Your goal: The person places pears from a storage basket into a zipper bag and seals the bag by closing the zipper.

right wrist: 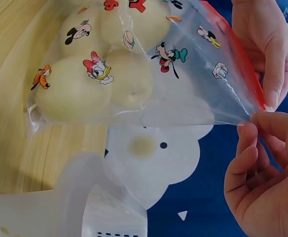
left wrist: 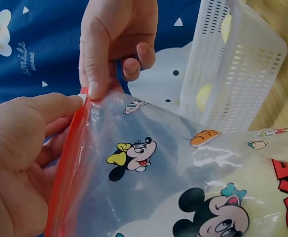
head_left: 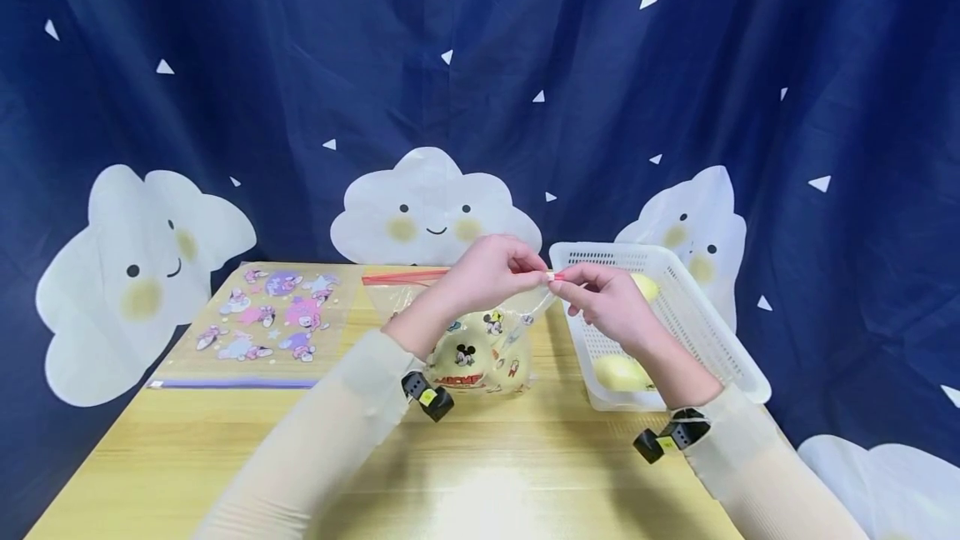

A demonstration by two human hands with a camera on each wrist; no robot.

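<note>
A clear zip bag (head_left: 487, 348) with cartoon mouse prints stands on the table, holding several pale yellow round fruits (right wrist: 75, 89). Its red zip strip (left wrist: 67, 158) runs along the top. At the strip's right end, my left hand (head_left: 498, 273) pinches the small white slider (left wrist: 83, 96) between thumb and forefinger. Right beside it, my right hand (head_left: 611, 307) pinches the bag's top corner, thumb against the end of the zip. The fingertips of both hands nearly meet there. How tightly the zip is joined along its length cannot be made out.
To the right stands a white perforated basket (head_left: 708, 307) with pale yellow fruits (head_left: 622, 372) inside. A flat clear bag (head_left: 277, 315) with pink and purple prints and a purple zip lies at the left. The wooden table (head_left: 450, 457) meets a blue curtain (head_left: 450, 40) behind.
</note>
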